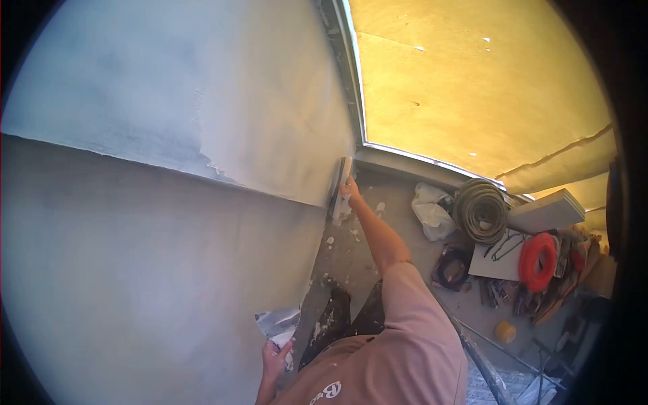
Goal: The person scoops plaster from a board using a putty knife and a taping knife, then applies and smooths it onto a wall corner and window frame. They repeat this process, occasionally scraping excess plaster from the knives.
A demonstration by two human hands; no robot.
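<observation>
My right hand (349, 191) stretches forward, closed round the grip of a long, flat plastering trowel (337, 210). The trowel stands along the right edge of the wall (270, 148), close to the window corner; whether its blade touches the wall I cannot make out. Low in the view, my left hand (275, 356) grips a wide putty knife (279, 322) with white filler on it. That blade is in front of the greyer lower part of the wall. A ragged line separates the lower part from the paler coat above.
Yellow sheeting (472, 81) covers the window at the upper right. On the floor lie a white plastic bag (432, 212), a coiled grey hose (480, 210), a red coil (538, 262) and a yellow round object (505, 331). A metal pole (472, 347) slants beside my right side.
</observation>
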